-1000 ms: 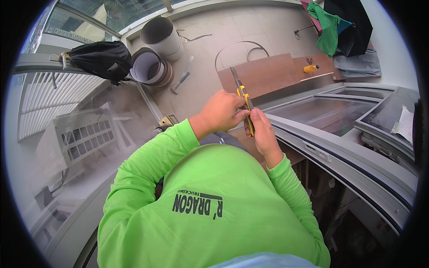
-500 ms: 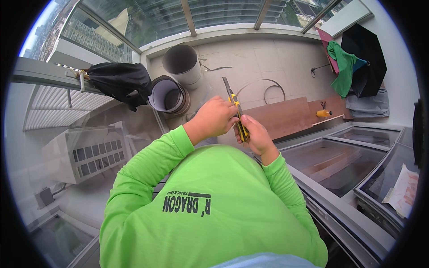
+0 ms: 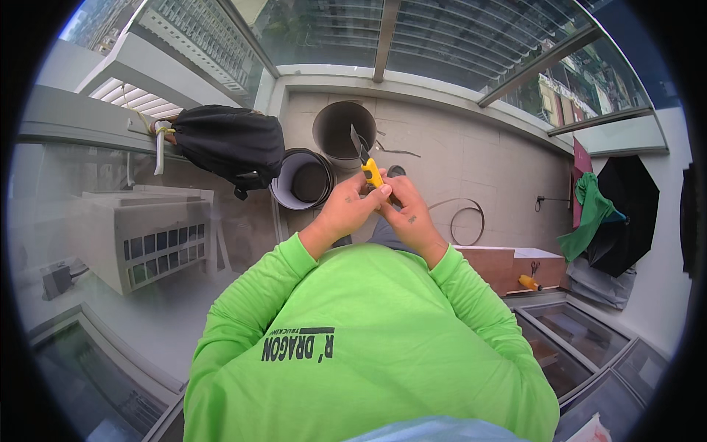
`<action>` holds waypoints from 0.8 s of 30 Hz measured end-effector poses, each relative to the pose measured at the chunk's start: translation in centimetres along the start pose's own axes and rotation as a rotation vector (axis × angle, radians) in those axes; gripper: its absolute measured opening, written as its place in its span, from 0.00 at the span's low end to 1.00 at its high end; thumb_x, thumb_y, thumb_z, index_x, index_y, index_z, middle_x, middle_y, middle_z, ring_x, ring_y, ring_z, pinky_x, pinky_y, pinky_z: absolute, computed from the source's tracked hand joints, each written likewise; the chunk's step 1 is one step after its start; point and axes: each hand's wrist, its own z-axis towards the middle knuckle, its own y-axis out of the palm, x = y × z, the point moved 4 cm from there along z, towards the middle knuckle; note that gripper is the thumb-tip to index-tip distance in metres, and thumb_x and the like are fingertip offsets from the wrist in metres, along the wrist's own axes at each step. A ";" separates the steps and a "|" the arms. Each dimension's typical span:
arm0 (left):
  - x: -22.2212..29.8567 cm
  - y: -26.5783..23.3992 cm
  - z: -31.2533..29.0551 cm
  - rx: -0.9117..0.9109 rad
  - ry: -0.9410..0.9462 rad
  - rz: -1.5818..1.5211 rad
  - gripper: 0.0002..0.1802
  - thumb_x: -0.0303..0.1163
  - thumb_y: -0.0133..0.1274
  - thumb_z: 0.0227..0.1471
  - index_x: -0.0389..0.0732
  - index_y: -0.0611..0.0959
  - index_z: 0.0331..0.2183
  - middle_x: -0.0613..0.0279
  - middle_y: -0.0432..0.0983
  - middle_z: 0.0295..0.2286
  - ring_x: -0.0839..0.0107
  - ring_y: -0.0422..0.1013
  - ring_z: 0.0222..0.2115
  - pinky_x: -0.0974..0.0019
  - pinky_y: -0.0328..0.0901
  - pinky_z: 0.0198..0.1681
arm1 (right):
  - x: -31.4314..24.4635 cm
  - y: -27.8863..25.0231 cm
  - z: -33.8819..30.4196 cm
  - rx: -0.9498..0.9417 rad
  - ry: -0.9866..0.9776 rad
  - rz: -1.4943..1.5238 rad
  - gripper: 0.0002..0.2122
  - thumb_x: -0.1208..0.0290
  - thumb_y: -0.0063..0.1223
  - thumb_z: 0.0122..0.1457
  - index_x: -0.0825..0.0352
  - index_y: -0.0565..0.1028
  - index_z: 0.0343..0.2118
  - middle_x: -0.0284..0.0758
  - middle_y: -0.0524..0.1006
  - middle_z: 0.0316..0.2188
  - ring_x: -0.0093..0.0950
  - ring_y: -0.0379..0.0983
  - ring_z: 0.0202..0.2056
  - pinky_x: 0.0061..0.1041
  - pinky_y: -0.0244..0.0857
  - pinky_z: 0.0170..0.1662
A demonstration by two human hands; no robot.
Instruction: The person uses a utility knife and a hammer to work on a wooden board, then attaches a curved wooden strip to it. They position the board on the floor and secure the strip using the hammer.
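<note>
A yellow and black utility knife (image 3: 373, 173) is held in front of my belly, its long blade (image 3: 357, 140) out and pointing up and away. My left hand (image 3: 345, 210) closes on the lower part of the handle, with the thumb pressed near its end. My right hand (image 3: 414, 217) meets it from the other side, fingers curled at the same handle end. The fingertips of both hands overlap there, so parts of the grip are hidden.
Two rolled sheets (image 3: 324, 121) (image 3: 280, 190) stand upright on the tiled floor ahead. A black bag (image 3: 228, 144) hangs at left. A curled strip (image 3: 480, 221), a brown board (image 3: 486, 267), a yellow-handled object (image 3: 529, 283), a green cloth (image 3: 587, 214) and a black open umbrella (image 3: 633, 199) are at right.
My view has turned, so the surroundings shift and more of the windows shows. Both hands have come closer together around the knife's lower end, and the left has moved down the handle.
</note>
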 end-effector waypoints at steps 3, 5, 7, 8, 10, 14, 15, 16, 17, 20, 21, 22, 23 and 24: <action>-0.1 -3.0 3.1 0.146 -0.030 -0.016 0.27 0.41 0.55 0.64 0.32 0.75 0.57 0.61 0.81 0.41 0.77 0.75 0.43 0.69 0.69 0.49 | -0.8 -1.2 6.7 -0.254 -0.073 -0.179 0.22 0.68 0.61 0.62 0.65 0.72 0.59 0.36 0.72 0.49 0.30 0.73 0.49 0.27 0.67 0.53; -0.4 -4.5 5.3 0.281 0.005 0.027 0.26 0.41 0.55 0.65 0.32 0.75 0.56 0.61 0.80 0.41 0.77 0.75 0.42 0.70 0.69 0.48 | -0.2 -2.8 11.1 -0.354 -0.084 -0.194 0.23 0.68 0.61 0.62 0.66 0.72 0.59 0.36 0.73 0.49 0.30 0.73 0.49 0.28 0.67 0.53; -0.4 -5.6 7.4 0.440 0.054 -0.077 0.21 0.42 0.53 0.66 0.34 0.77 0.51 0.61 0.80 0.37 0.77 0.76 0.39 0.70 0.70 0.46 | 3.0 -5.4 15.0 -0.380 -0.039 -0.137 0.23 0.68 0.61 0.62 0.66 0.72 0.59 0.37 0.73 0.50 0.29 0.73 0.49 0.29 0.67 0.53; -1.3 -5.7 8.2 0.520 0.044 -0.206 0.20 0.42 0.53 0.66 0.35 0.78 0.49 0.62 0.79 0.36 0.76 0.76 0.38 0.69 0.71 0.45 | 4.9 -6.9 16.7 -0.462 0.093 -0.109 0.23 0.66 0.60 0.63 0.67 0.71 0.59 0.37 0.74 0.49 0.28 0.73 0.49 0.29 0.67 0.52; -3.6 -4.9 9.3 0.735 0.053 -0.478 0.17 0.43 0.49 0.68 0.37 0.78 0.44 0.63 0.77 0.30 0.75 0.76 0.31 0.69 0.72 0.37 | 9.3 -10.6 19.7 -0.631 0.357 -0.160 0.21 0.64 0.59 0.64 0.68 0.73 0.58 0.36 0.77 0.46 0.25 0.73 0.46 0.29 0.68 0.49; -5.7 -1.1 6.2 1.053 -0.134 -0.568 0.24 0.50 0.44 0.69 0.36 0.77 0.43 0.65 0.72 0.23 0.77 0.70 0.18 0.71 0.67 0.24 | 17.0 -19.1 23.4 -0.879 0.602 -0.672 0.15 0.61 0.59 0.64 0.69 0.81 0.44 0.33 0.80 0.29 0.27 0.76 0.33 0.29 0.70 0.40; -6.4 0.4 5.1 1.120 -0.149 -0.637 0.25 0.51 0.43 0.69 0.36 0.78 0.43 0.64 0.72 0.23 0.77 0.69 0.18 0.71 0.67 0.24 | 17.2 -20.6 24.1 -0.948 0.682 -0.785 0.14 0.61 0.59 0.63 0.70 0.82 0.39 0.33 0.80 0.25 0.27 0.76 0.29 0.30 0.70 0.37; -7.2 1.4 3.8 1.181 -0.160 -0.699 0.26 0.52 0.42 0.69 0.36 0.78 0.42 0.64 0.72 0.23 0.77 0.69 0.17 0.71 0.67 0.24 | 17.3 -21.7 24.6 -1.008 0.721 -0.875 0.14 0.61 0.59 0.63 0.70 0.82 0.38 0.33 0.79 0.25 0.27 0.76 0.29 0.30 0.70 0.36; -8.3 2.5 2.4 1.232 -0.163 -0.762 0.27 0.53 0.40 0.69 0.36 0.78 0.42 0.64 0.71 0.23 0.76 0.68 0.17 0.71 0.67 0.24 | 17.4 -22.6 25.2 -1.054 0.737 -0.946 0.14 0.61 0.59 0.63 0.71 0.82 0.38 0.33 0.79 0.24 0.27 0.76 0.28 0.29 0.70 0.36; -10.5 6.7 -2.9 1.462 -0.211 -0.812 0.27 0.52 0.38 0.69 0.36 0.78 0.43 0.63 0.71 0.21 0.75 0.67 0.15 0.72 0.65 0.22 | 19.3 -25.4 27.1 -1.158 0.727 -1.103 0.14 0.61 0.60 0.63 0.71 0.82 0.35 0.33 0.79 0.23 0.27 0.75 0.27 0.29 0.70 0.35; -11.5 8.3 -4.7 1.526 -0.276 -0.839 0.27 0.53 0.39 0.69 0.36 0.78 0.43 0.63 0.71 0.21 0.75 0.67 0.16 0.72 0.65 0.22 | 20.0 -25.8 27.9 -1.177 0.702 -1.139 0.15 0.61 0.60 0.63 0.71 0.82 0.34 0.33 0.79 0.23 0.27 0.75 0.27 0.29 0.69 0.35; -12.8 10.0 -6.2 1.615 -0.293 -0.860 0.28 0.54 0.41 0.68 0.36 0.80 0.40 0.63 0.71 0.20 0.76 0.67 0.15 0.71 0.65 0.22 | 20.4 -26.0 28.6 -1.187 0.679 -1.170 0.15 0.61 0.60 0.63 0.71 0.81 0.33 0.33 0.79 0.23 0.27 0.75 0.26 0.29 0.69 0.34; -14.4 12.1 -7.5 1.682 -0.338 -0.938 0.28 0.53 0.42 0.67 0.36 0.80 0.41 0.63 0.71 0.20 0.75 0.67 0.15 0.70 0.64 0.22 | 20.8 -26.2 29.2 -1.193 0.659 -1.199 0.15 0.61 0.60 0.63 0.72 0.81 0.33 0.33 0.79 0.22 0.27 0.75 0.26 0.28 0.69 0.34; -16.3 14.3 -8.7 1.741 -0.366 -0.926 0.27 0.52 0.42 0.67 0.36 0.80 0.41 0.63 0.71 0.20 0.74 0.67 0.15 0.69 0.64 0.21 | 20.9 -25.8 29.8 -1.202 0.634 -1.223 0.15 0.61 0.60 0.63 0.72 0.81 0.32 0.33 0.79 0.22 0.27 0.75 0.26 0.28 0.69 0.33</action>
